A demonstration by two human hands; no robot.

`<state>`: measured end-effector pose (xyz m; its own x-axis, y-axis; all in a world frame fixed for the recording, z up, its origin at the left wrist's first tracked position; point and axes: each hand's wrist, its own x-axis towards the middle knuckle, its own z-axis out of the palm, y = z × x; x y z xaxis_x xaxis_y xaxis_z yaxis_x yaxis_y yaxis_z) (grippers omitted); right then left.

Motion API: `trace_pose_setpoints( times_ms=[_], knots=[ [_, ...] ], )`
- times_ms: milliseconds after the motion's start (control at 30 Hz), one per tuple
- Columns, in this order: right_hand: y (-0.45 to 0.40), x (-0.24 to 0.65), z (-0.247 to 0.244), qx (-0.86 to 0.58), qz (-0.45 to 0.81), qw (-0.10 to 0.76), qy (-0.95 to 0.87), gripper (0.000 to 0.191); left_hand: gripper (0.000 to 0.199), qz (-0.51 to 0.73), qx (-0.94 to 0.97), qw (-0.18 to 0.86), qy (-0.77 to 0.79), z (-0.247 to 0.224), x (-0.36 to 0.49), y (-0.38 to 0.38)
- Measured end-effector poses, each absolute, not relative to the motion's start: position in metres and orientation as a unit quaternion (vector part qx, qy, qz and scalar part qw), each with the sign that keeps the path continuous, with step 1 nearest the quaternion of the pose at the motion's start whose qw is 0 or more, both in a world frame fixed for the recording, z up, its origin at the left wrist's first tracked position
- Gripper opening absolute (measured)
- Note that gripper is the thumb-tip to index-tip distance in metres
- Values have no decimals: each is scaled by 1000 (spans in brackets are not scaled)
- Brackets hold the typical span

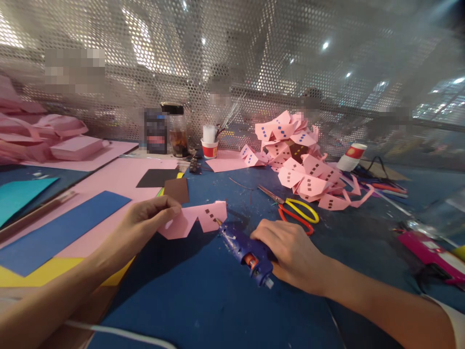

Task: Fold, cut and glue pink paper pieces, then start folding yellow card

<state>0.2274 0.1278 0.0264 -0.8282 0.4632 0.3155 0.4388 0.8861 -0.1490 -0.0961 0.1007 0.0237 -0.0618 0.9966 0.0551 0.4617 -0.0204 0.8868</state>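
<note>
Between the thumb and fingers of my left hand [152, 215] is the left end of a pink paper cutout [185, 222]. The cutout has a notch along its lower edge and small dark brown squares near its right end. My right hand [286, 249] is wrapped round a purple glue gun [236, 242] with a clear glue stick poking from its rear. The gun's nozzle meets or nearly meets the cutout beside the squares; whether it touches, I cannot tell. Scissors [290, 208] with one yellow and one red handle lie beyond my right hand.
A pile of pink paper pieces [298, 150] stands at the back right. Coloured sheets, one of them blue [72, 228], lie at left. A paper cup [209, 148] and a lidded jar [178, 131] stand by the perforated screen. A white cable [123, 332] crosses the front edge.
</note>
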Motion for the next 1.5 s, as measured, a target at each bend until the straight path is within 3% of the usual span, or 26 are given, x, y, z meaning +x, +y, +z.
trace_pose_setpoints(
  times_ms=[300,700,900,1500],
  knots=[
    [127,228,25,-231,41,188,-954,17,33,392,591,339,618,28,-93,100],
    [127,227,32,-284,128,279,-908,6,30,392,603,336,608,26,-93,101],
    [130,229,29,-319,156,308,-883,18,28,426,585,366,586,19,-94,105],
    [137,214,28,-276,200,276,-899,8,33,384,599,427,558,19,-89,134]
  ],
)
